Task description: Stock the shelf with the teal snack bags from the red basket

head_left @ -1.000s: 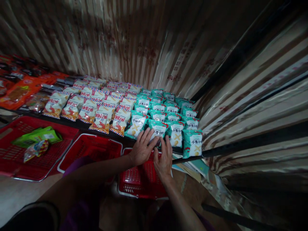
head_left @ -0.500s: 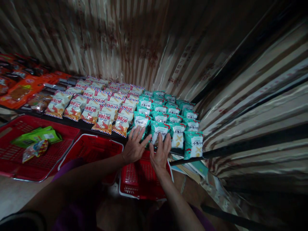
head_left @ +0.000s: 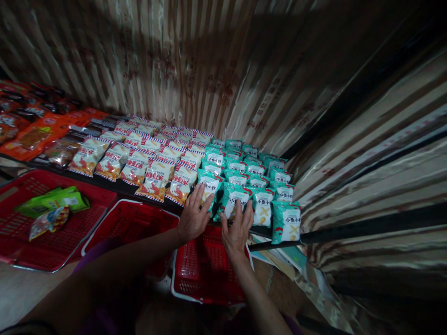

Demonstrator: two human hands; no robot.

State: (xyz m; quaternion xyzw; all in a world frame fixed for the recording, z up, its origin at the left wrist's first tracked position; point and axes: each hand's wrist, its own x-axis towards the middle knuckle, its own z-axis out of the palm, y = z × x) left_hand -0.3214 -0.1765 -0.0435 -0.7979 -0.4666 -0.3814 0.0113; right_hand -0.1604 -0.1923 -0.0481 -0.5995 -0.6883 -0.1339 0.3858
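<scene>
Rows of teal and white snack packets (head_left: 262,211) fill the right end of a dark shelf. My left hand (head_left: 194,216) rests with spread fingers on the front-left teal packet (head_left: 209,182). Fingers apart, my right hand (head_left: 238,229) lies against the lower part of the neighbouring teal packet (head_left: 233,194). Neither hand is closed round anything. To the left of the teal rows lie several white packets with red print and striped edges (head_left: 153,179).
Below the shelf stand red baskets (head_left: 206,274); the left basket (head_left: 21,235) holds green packets (head_left: 52,202) and a small colourful packet (head_left: 49,223). Orange packets (head_left: 40,132) lie at the far left. Striped sheeting (head_left: 195,60) hangs behind and at the right.
The shelf and packets appear slightly lower in the view. My hands stay at the same two front packets, with my left hand's fingers a little closer together.
</scene>
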